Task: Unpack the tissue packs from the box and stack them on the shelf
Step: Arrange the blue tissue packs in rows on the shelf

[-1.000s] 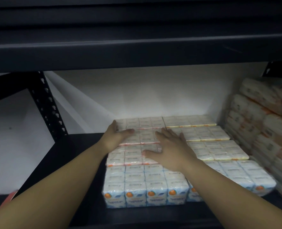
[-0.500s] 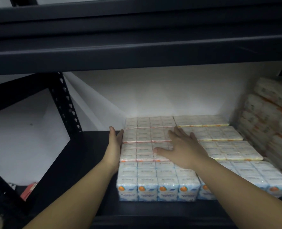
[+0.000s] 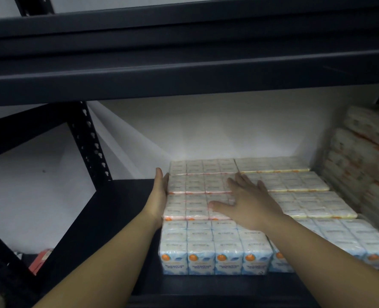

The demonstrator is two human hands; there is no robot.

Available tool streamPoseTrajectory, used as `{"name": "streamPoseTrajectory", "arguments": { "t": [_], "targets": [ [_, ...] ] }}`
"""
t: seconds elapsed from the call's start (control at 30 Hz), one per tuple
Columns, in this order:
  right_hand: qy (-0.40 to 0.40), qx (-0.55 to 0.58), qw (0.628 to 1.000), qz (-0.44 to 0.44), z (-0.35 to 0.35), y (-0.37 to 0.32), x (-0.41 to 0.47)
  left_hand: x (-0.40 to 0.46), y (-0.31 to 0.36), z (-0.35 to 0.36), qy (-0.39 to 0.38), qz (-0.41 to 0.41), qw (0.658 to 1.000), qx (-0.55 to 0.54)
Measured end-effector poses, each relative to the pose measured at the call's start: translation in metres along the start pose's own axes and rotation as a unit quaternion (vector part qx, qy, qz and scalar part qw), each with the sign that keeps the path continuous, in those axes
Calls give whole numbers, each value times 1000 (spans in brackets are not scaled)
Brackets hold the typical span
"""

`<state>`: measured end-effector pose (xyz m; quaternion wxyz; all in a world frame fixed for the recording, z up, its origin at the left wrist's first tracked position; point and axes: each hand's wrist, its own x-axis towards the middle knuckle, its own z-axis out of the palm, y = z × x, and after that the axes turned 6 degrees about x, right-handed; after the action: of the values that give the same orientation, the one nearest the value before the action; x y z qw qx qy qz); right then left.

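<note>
Plastic-wrapped tissue packs (image 3: 197,194) lie at frame centre on the shelf (image 3: 126,196), where I keep my flat left hand (image 3: 159,192) against their side and my flat right hand (image 3: 248,203) on top, probably to square the row.

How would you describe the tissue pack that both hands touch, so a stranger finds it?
On the dark shelf, find the left column of tissue packs. The third pack from the front has pink edging; the left hand presses its side and the right hand lies flat partly over it. The front pack is blue.
</note>
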<state>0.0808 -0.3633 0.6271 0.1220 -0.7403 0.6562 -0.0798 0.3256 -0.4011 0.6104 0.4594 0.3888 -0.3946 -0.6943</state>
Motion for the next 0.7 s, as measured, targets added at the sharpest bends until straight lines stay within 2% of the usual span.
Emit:
{"name": "streamPoseTrajectory", "arguments": {
  "t": [0.7],
  "targets": [
    [-11, -3, 1000, 3, -3, -3, -4, -6, -8, -9, -1, 21, 999, 39]
  ]
}}
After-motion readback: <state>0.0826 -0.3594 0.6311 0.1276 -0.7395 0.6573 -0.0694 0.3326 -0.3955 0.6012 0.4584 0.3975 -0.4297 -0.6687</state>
